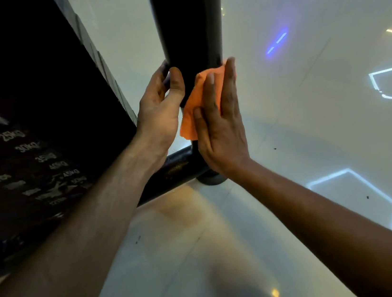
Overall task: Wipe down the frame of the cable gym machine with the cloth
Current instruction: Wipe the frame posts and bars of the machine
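Where the two forearms meet at the centre of the picture, a black upright post (188,24) of the machine's frame runs from the top edge down to a round foot on the pale glossy floor (311,120), its long axis near vertical, leaning slightly as the wide lens sees it. A black base bar (168,174) joins it low down and runs off toward the lower left.

An orange cloth (196,103) lies against the post just below mid-frame, its loose corner hanging toward the lower left. The right hand (219,125) presses it flat to the post, fingers straight and together, pointing up. The left hand (160,113) curls round the post's left side, thumb on the front, just beside the cloth.

A dark weight stack (36,119) with faded kilogram labels fills the upper left.
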The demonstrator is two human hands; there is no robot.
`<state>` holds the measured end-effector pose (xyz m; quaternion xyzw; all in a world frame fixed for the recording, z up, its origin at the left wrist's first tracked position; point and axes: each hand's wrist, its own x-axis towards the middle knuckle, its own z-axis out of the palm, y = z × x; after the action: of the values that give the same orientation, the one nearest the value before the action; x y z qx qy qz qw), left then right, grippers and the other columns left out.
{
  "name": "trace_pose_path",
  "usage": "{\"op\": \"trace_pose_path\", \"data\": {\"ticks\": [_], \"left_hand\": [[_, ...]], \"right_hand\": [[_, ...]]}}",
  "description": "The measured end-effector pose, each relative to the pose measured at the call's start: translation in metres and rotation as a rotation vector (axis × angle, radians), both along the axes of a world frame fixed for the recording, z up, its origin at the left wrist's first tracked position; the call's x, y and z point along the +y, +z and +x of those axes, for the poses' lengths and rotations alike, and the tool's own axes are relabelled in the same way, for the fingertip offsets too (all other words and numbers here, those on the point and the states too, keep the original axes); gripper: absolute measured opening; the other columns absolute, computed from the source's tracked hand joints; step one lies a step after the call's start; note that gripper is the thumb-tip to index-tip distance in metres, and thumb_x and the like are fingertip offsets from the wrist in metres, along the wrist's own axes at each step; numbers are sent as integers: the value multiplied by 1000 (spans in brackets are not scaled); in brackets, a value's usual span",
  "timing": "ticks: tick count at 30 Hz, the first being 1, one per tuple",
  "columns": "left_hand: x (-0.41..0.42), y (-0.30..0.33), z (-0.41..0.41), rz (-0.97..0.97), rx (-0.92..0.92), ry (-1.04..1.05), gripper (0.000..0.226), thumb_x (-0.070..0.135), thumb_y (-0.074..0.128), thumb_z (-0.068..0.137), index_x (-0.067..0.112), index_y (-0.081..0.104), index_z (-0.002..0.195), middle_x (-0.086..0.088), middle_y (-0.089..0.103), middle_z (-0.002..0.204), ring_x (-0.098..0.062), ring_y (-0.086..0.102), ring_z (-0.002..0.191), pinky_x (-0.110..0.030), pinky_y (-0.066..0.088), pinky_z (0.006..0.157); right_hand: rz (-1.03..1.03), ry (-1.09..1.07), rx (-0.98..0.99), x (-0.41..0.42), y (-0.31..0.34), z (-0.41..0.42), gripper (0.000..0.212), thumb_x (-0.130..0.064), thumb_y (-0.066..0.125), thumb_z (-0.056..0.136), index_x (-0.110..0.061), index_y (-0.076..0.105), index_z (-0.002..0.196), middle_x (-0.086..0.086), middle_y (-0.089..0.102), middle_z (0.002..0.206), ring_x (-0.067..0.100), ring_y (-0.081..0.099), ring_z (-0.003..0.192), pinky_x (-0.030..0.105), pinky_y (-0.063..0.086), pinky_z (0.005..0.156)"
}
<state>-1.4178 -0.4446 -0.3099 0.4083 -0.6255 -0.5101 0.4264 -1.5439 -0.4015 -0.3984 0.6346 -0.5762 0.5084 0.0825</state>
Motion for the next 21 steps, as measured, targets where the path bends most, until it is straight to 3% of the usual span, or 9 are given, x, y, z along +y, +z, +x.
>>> {"op": "trace_pose_path", "data": {"ticks": [4,8,10,16,18,21], "left_hand": [[5,-27,2,6,16,-14,53,48,53,109,31,50,158,11,63,150,-8,59,139,-43,50,118],[10,-40,0,40,19,-1,44,36,49,115,26,51,157,14,65,147,1,60,135,-34,47,121],[13,-41,-1,38,23,-5,43,34,48,115,25,51,157,13,65,148,2,59,135,-33,46,121],[7,-41,7,91,47,-58,42,32,47,115,23,52,156,12,69,142,0,65,128,-21,55,101],[7,-41,6,96,63,-56,41,29,48,115,22,52,156,13,70,140,2,66,126,-16,55,96],[7,-51,3,112,74,-37,41,29,49,115,20,54,154,14,72,136,4,66,125,-14,53,94]], "right_hand": [[113,14,186,11,-62,-13,89,-45,47,116,-40,-26,167,1,-39,174,49,-7,166,68,25,128],[365,80,236,38,-117,-20,74,-60,20,114,-37,-24,168,8,-38,174,46,-15,165,72,22,128],[370,99,202,42,-119,-16,71,-61,15,114,-36,-25,168,11,-37,174,45,-17,165,71,19,129],[58,13,21,4,-68,-1,86,-39,44,117,-38,-27,166,9,-33,175,48,-10,165,67,17,131],[85,9,89,3,-84,-6,93,-42,49,116,-39,-30,165,3,-41,172,51,-6,165,66,17,131],[247,57,182,24,-137,-18,99,-48,52,114,-36,-31,165,9,-41,172,53,-3,164,69,19,130]]}}
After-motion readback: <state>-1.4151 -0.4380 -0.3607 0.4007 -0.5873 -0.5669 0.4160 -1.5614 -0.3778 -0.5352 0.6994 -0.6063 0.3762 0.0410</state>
